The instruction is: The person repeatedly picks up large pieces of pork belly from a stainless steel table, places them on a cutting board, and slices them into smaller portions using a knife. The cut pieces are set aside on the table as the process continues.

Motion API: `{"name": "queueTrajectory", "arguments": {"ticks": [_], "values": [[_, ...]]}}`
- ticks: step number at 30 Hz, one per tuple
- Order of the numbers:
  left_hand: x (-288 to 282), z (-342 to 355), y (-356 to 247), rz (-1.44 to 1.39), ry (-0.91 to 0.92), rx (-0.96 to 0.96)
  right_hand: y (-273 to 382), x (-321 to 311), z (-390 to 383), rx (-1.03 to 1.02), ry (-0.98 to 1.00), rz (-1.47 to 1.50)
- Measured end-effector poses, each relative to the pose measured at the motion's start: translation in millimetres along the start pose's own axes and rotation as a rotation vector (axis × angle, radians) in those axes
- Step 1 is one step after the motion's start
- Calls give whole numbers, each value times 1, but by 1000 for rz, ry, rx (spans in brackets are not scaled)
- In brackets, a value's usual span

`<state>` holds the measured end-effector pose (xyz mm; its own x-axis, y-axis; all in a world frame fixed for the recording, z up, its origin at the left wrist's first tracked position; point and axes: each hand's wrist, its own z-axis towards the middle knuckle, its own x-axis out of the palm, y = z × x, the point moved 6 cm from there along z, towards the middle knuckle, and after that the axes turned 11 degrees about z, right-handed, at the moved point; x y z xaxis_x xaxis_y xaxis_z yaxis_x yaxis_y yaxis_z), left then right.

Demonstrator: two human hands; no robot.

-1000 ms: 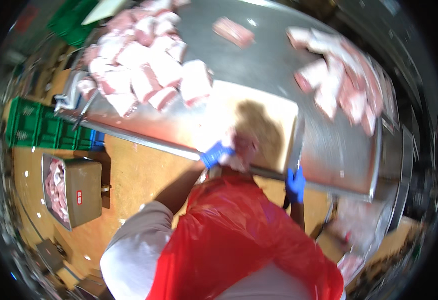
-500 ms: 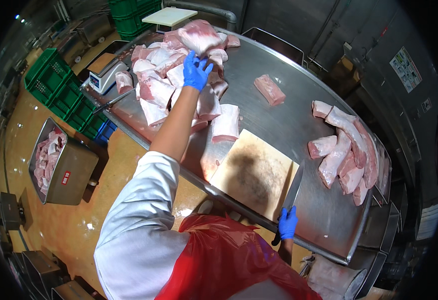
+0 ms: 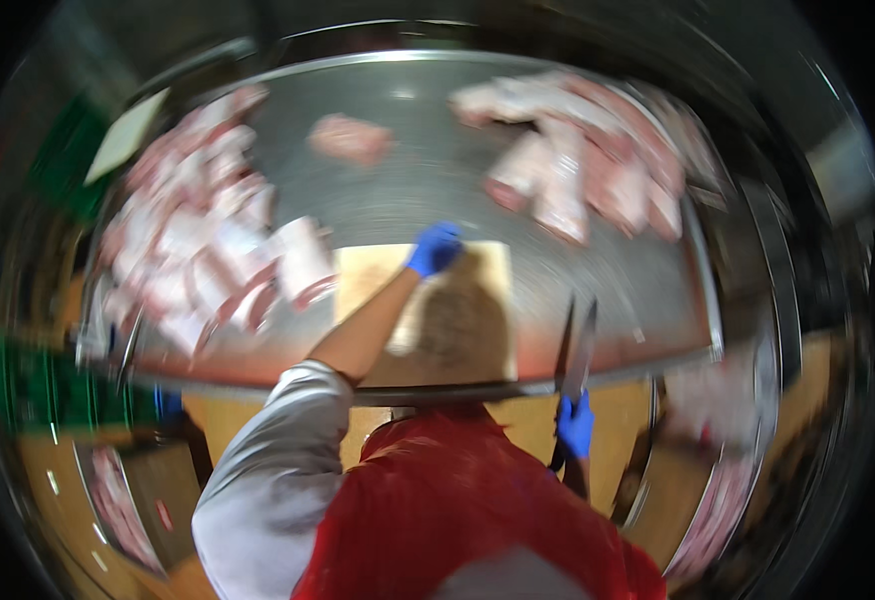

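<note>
My left hand [image 3: 436, 250], blue-gloved, is over the back edge of the pale cutting board [image 3: 383, 305]; its fingers look bent, but motion blur hides whether they are closed. My right hand [image 3: 576, 425], also gloved, grips a long knife [image 3: 583, 345] beside the board's right side, blade pointing away from me. A heap of pale pink meat chunks [image 3: 193, 240] lies left of the board, longer meat pieces [image 3: 563, 175] lie at the back right, and one small piece [image 3: 353, 140] sits alone behind the board.
The steel table [image 3: 628, 300] has raised edges. A white plate [image 3: 128, 135] and green crates [image 3: 58, 385] are at the left. Steel bins holding meat stand at lower left [image 3: 143, 500] and lower right [image 3: 678, 495].
My left hand was at the board with meat a second ago, then up at the left heap, and has now come back over the board. My right hand keeps the knife; the view has swung round.
</note>
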<state>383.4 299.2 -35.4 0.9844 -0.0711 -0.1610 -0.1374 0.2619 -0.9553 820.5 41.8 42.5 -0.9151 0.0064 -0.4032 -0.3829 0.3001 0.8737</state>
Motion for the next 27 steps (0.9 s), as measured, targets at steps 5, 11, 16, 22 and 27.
{"name": "queueTrajectory", "arguments": {"ticks": [5,11,16,22,27], "values": [[109,87,-69,728,146,-200,-57,-81,-10,67,-316,40],[197,212,-71,935,38,-150,-109,-115,-20,159,-457,127],[246,313,-79,1044,-46,-172,-107,-133,-8,279,-480,192],[220,475,-77,1529,209,-216,-119,-162,5,349,-495,133],[113,576,-13,1399,497,48,-140,-175,-6,306,-498,144]]}}
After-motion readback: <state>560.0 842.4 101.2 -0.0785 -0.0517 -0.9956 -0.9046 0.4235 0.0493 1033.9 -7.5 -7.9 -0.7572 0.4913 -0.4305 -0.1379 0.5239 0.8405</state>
